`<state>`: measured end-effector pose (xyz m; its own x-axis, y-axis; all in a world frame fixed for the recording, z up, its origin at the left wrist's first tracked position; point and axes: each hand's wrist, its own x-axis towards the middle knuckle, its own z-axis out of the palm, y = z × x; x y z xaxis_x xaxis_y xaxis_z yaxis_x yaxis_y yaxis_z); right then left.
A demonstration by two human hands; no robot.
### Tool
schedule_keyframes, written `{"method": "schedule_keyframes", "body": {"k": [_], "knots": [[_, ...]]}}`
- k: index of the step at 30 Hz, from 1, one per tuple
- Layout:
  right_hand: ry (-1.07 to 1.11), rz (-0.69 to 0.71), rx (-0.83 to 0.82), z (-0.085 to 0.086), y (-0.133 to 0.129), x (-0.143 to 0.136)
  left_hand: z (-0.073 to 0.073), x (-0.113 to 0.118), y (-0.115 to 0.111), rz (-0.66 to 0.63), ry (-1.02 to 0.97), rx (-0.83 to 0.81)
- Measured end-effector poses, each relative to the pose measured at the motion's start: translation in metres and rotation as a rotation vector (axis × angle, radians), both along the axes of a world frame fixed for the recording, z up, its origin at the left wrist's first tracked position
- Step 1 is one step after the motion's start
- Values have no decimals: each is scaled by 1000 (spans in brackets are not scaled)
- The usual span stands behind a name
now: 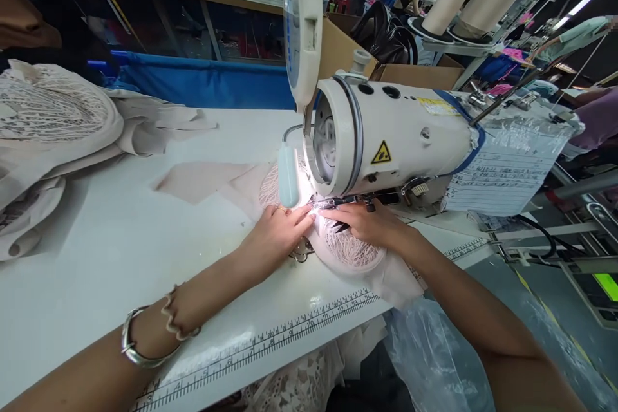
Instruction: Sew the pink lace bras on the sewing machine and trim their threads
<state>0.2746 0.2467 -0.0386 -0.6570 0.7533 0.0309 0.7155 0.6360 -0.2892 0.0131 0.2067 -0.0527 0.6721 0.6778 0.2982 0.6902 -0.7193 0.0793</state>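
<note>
A pale pink lace piece with sheer fabric edges (355, 248) lies under the needle area of a white sewing machine (400, 122). My left hand (277, 235) is on the cloth left of the presser foot (316, 203), its thumb and fingertips closed together at the fabric edge. From the right, my right hand (369, 222) rests over the lace with fingers reaching toward the foot. Dark pointed blades, apparently thread snips (340, 226), stick out beneath its fingers; their handles are hidden. The needle itself is lost in the lamp's glare.
A pale blue lamp (288, 177) hangs left of the foot. Stacked lace pieces (53, 116) lie at the table's left. A printed ruler (270, 341) runs along the front edge. A paper sheet (506, 167) hangs on the machine. Plastic sheeting (439, 354) is below, with people working behind.
</note>
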Motion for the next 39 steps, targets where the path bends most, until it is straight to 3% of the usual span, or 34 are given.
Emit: {"method": "schedule_keyframes", "body": {"k": [3, 7, 13, 17, 21, 24, 28, 33, 39], "knots": [[-42, 67, 4, 2, -4, -6, 3, -6, 9, -39, -61, -61], [-84, 41, 68, 12, -13, -12, 7, -10, 16, -71, -117, -115], [-84, -26, -6, 23, -19, -19, 9, -9, 20, -75, -116, -47], [-64, -225, -53, 16, -16, -25, 12, 5, 6, 23, -25, 123], [-88, -335, 19, 5, -14, -21, 11, 25, -22, 80, 33, 71], [-28, -218, 61, 1, -14, -13, 2, 35, -36, 104, 8, 58], [37, -21, 64, -5, -14, -6, -11, 35, -38, 87, -88, 38], [50, 14, 95, -13, -14, -8, -11, 20, -26, -4, -124, 2], [35, -16, 113, -4, -18, -12, -7, 1, -10, -95, -168, -31]]}}
